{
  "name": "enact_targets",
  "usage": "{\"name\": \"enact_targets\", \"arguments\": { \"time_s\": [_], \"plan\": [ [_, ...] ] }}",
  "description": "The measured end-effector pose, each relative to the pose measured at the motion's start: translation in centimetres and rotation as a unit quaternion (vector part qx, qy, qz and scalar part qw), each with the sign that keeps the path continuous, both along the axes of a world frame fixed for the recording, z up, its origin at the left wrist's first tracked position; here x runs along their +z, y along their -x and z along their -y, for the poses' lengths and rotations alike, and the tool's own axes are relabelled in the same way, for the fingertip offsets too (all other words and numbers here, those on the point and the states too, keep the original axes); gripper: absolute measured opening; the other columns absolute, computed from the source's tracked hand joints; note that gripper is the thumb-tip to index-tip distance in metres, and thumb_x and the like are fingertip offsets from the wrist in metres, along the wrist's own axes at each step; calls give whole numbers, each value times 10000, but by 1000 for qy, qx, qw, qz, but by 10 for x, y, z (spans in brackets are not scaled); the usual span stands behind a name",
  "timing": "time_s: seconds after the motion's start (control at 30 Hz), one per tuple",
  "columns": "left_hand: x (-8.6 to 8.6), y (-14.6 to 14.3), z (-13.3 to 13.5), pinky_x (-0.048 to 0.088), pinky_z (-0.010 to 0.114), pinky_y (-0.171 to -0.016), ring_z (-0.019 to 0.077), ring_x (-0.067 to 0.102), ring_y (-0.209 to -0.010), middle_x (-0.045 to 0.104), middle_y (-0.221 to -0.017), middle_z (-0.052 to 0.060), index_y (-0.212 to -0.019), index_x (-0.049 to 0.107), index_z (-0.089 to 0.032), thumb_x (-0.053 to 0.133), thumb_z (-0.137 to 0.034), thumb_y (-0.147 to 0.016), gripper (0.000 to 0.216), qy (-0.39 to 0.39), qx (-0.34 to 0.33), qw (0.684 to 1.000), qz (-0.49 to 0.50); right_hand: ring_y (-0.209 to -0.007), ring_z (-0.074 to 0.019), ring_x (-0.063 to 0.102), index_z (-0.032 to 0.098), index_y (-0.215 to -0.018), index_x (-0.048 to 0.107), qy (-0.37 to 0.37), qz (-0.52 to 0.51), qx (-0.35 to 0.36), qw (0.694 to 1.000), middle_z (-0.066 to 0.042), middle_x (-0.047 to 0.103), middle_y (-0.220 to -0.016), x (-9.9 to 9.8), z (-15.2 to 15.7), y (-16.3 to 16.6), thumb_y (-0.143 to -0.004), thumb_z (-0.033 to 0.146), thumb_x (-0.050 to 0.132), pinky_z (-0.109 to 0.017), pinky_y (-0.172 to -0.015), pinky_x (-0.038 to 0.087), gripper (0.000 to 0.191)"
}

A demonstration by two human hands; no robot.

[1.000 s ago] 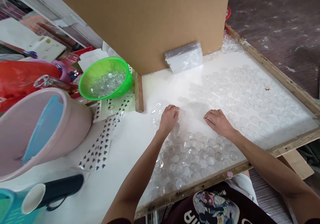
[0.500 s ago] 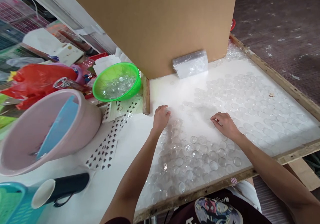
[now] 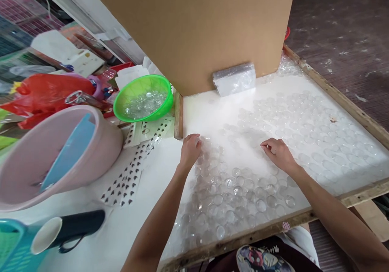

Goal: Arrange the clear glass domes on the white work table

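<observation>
Left hand (image 3: 190, 151) curls beside clear discs (image 3: 238, 190); right hand (image 3: 280, 154) bends over the table (image 3: 206, 109); I cannot tell whether either grip is closed.

Clear round pieces (image 3: 260, 205), colourless and glossy, laid on white tabletop (image 3: 203, 114). Near group (image 3: 238, 190) packed closely, bright glints caught on several. Narrower strip (image 3: 213, 152) extended away from its left side. Second group (image 3: 330, 152) spread widely across right part, more faintly seen. Denser cluster (image 3: 287, 64) gathered at far right corner. Thickness of pieces cannot be judged.
</observation>
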State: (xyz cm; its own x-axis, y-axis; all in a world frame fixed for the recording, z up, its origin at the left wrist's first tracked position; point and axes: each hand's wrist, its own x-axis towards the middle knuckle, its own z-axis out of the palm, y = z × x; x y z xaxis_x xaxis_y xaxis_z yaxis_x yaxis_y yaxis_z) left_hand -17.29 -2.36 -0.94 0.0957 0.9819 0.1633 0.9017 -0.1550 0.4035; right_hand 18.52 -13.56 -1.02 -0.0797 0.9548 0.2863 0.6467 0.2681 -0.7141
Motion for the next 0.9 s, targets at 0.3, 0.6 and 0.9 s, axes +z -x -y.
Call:
{"name": "enact_targets", "arguments": {
  "time_s": [0.3, 0.6, 0.9],
  "plan": [
    [1, 6, -1, 548, 362, -845, 203, 675, -873, 747, -1028, 72, -1155, 650, -188, 494, -206, -868, 327, 36, 0, 990, 136, -674, -178, 624, 236, -933, 628, -6, 13, 13, 1000, -33, 707, -911, 3, 4, 2, -987, 281, 465, -388, -814, 453, 178],
    [-6, 14, -8, 409, 508, -1110, 294, 454, -1364, 521, -1451, 119, -1245, 613, -200, 499, -176, -891, 372, -18, -23, 997, 78, -938, -221, 650, 217, -1063, 653, 7, 82, 145, 986, -70, 690, -1072, 15, -20, 64, -987, 200, 493, -406, -906, 466, 178],
    [3, 20, 45, 466, 469, -1067, 271, 532, -1252, 616, -1307, 87, -1207, 629, -226, 526, -244, -930, 296, -5, -130, 989, 68, -1229, -266, 535, 213, -1260, 618, -4, 150, 281, 948, -118, 617, -1296, -3, -59, 139, -915, 5, 448, -473, -1003, 486, 437]
  ]
}}
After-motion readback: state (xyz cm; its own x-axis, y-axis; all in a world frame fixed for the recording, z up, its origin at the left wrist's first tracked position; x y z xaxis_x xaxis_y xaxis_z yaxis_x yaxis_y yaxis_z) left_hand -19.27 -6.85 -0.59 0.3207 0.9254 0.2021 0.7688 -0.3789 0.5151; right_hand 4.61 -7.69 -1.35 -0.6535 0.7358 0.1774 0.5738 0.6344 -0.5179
